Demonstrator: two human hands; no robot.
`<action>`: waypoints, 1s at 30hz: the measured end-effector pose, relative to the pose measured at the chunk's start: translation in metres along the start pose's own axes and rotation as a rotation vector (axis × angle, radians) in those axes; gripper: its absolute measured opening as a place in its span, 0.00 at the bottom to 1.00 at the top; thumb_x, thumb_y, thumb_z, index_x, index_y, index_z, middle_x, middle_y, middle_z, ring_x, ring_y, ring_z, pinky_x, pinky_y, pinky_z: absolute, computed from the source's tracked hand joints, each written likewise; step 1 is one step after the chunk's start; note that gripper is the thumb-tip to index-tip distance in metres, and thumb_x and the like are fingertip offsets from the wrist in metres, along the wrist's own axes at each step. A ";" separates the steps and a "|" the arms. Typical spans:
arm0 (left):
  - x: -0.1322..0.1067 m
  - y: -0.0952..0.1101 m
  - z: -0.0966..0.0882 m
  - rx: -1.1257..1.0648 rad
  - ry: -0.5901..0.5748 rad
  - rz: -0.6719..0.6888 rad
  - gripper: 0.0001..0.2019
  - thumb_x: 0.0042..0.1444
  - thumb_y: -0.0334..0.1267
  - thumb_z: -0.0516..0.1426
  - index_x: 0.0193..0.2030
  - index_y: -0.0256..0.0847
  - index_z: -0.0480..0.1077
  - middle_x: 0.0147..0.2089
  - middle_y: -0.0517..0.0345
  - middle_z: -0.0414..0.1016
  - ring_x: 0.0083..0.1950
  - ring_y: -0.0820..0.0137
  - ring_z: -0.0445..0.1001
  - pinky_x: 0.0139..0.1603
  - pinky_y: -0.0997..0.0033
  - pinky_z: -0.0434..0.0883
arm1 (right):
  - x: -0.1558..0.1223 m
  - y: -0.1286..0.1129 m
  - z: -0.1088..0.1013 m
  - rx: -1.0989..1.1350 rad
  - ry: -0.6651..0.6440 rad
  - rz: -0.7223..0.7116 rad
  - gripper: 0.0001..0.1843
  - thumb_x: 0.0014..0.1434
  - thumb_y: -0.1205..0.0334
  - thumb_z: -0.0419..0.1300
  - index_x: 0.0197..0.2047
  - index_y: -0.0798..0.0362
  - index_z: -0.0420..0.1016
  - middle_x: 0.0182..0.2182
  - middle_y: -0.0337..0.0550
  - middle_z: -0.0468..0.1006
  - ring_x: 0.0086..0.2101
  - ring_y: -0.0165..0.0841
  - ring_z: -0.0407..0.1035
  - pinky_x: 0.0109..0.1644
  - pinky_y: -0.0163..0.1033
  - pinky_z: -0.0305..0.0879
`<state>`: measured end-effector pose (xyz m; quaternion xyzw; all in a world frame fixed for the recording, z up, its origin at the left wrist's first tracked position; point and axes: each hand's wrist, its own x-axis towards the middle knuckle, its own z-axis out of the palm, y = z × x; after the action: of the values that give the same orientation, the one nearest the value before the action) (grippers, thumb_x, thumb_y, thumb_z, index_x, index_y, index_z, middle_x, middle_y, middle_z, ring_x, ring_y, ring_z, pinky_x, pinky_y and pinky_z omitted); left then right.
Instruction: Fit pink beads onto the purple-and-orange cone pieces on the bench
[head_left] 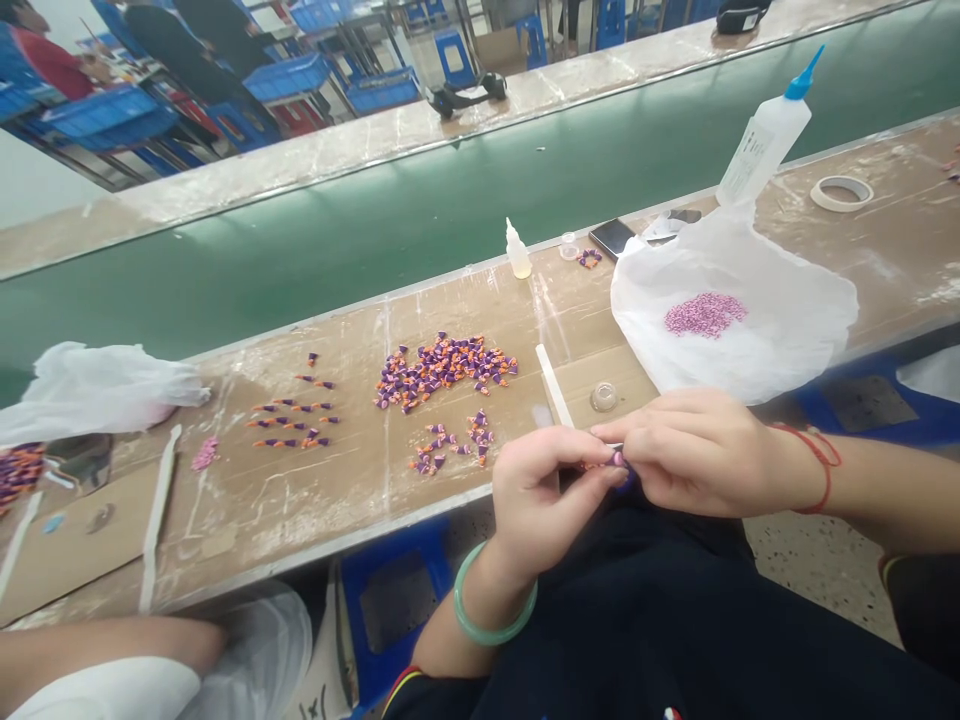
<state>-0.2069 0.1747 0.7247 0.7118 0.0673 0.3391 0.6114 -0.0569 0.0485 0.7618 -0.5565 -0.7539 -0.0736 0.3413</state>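
My left hand [544,490], with a green bangle at its wrist, pinches a small purple-and-orange piece [617,459] between thumb and index finger. Close against it, my right hand [686,450] has its fingers pressed together at the same piece. A thin pale sliver shows by the right fingertips, but I cannot make out what it is. Just beyond the hands lie a white strip [553,385] and a small clear round dish [603,397]. A pile of similar purple-and-orange pieces [442,368] spreads on the table, with a smaller group [431,450] nearer my left hand.
Pink bits [705,315] rest on a white plastic bag [795,290] at right. Behind it stands a large blue-tipped bottle [765,145]; a small dropper bottle [517,252], phone [613,238] and tape roll [841,194] line the far side. Another person's arm [105,645] is at lower left.
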 end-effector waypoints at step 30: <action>0.008 -0.059 -0.247 0.777 0.244 -0.353 0.09 0.63 0.35 0.51 0.31 0.45 0.66 0.29 0.60 0.74 0.36 0.66 0.76 0.37 0.61 0.76 | -0.067 0.061 -0.016 -0.170 0.002 0.465 0.08 0.65 0.61 0.56 0.41 0.47 0.77 0.37 0.42 0.85 0.34 0.41 0.80 0.34 0.44 0.72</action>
<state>-0.3219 0.3969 0.6792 0.8211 0.3819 0.2608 0.3344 0.0140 0.0101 0.7171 -0.7417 -0.5964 -0.0566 0.3018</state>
